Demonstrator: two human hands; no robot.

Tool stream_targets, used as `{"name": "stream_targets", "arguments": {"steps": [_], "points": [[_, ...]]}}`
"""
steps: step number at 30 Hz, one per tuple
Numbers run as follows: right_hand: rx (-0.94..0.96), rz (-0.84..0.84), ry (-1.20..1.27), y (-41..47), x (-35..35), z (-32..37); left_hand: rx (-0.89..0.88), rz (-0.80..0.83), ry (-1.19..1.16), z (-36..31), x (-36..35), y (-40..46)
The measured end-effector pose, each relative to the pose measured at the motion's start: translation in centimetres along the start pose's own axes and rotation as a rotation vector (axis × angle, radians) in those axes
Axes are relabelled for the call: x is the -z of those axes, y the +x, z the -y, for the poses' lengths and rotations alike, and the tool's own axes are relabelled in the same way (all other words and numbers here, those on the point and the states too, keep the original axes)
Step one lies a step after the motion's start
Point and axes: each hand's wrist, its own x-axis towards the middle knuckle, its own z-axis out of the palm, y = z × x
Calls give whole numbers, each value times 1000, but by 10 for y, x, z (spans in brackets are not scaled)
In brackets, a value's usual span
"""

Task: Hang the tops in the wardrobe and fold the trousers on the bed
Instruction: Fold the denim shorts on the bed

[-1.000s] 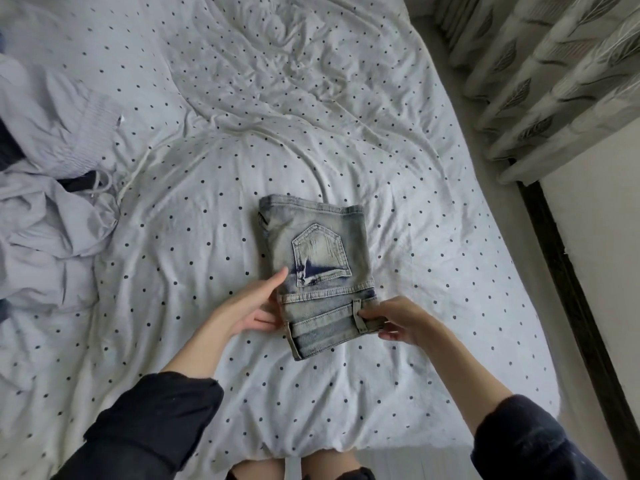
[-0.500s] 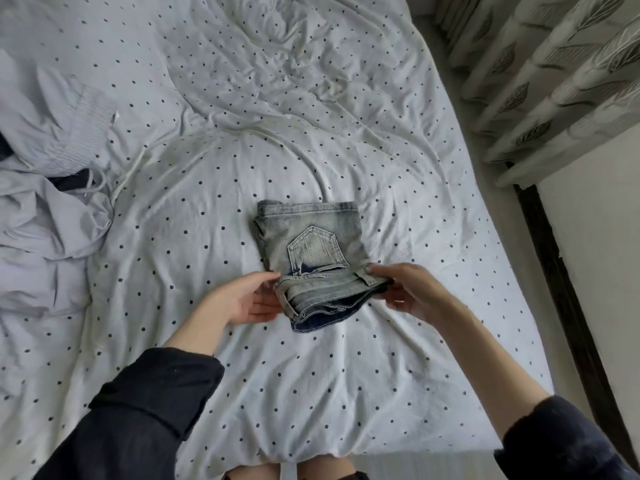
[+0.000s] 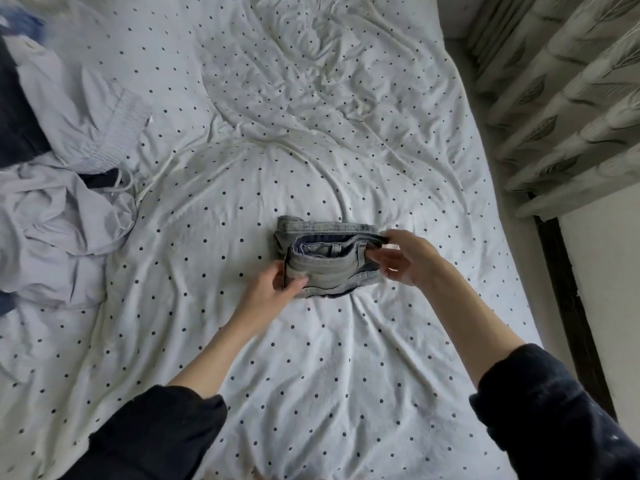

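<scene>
Faded blue-grey jeans (image 3: 327,259) lie folded into a small thick bundle in the middle of the bed (image 3: 346,358), on a white sheet with dark dots. The waistband end is turned over onto the far half. My left hand (image 3: 273,289) grips the bundle's near left corner, thumb on top. At the right end, my right hand (image 3: 403,258) pinches the folded layers between its fingers. Both forearms reach in from below in dark rolled-up sleeves.
A heap of pale lilac and dark clothes (image 3: 59,174) lies on the bed's left side. Patterned curtains (image 3: 561,98) hang at the upper right. A dark strip (image 3: 568,306) and a white wall run along the bed's right edge.
Both hands lifted the near waistband end of the jeans and folded it away from me over the pocket half. The bundle is now half as long and the back pocket is hidden.
</scene>
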Motion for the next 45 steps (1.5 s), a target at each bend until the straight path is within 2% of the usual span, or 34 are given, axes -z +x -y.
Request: {"name": "stream_targets", "arguments": {"steps": [2, 3, 5, 8, 10, 14, 16, 18, 20, 23, 25, 29, 33, 37, 41, 45], "points": [[94, -18, 39, 3, -8, 2, 101, -71, 16, 2, 0, 14], [181, -42, -44, 5, -13, -1, 128, -97, 50, 2, 0, 20], [427, -123, -442, 8, -22, -16, 153, -146, 136, -3, 1, 29], [765, -340, -1059, 15, -25, -46, 171, -188, 308, -7, 2, 40], [793, -377, -1233, 24, -22, -61, 209, -208, 386, -7, 2, 47], [697, -347, -1294, 44, -15, -80, 330, -260, 479, -14, -5, 60], [711, -366, -1211, 50, -17, -83, 342, -332, 517, -14, -11, 69], [770, -394, -985, 51, -21, -81, 309, -375, 466, -12, -9, 74], [745, -404, -782, 52, -21, -74, 321, -325, 338, -11, -1, 78], [451, -352, -551, 58, -13, -51, 417, -136, 20, -7, 12, 85], [283, -279, -548, 64, -6, -36, 498, -3, -179, -8, 20, 86], [68, -74, -440, 71, 4, -22, 596, 102, -285, -12, 26, 92], [0, 57, -472, 65, 16, -23, 618, 142, -401, -14, 25, 80], [-43, 123, -515, 43, 24, -47, 559, 257, -524, -8, 29, 51], [-7, 131, -316, 5, 28, -82, 539, 306, -523, -7, 32, 21], [93, 39, -158, -50, 41, -107, 457, 418, -430, -28, 31, -3]]}}
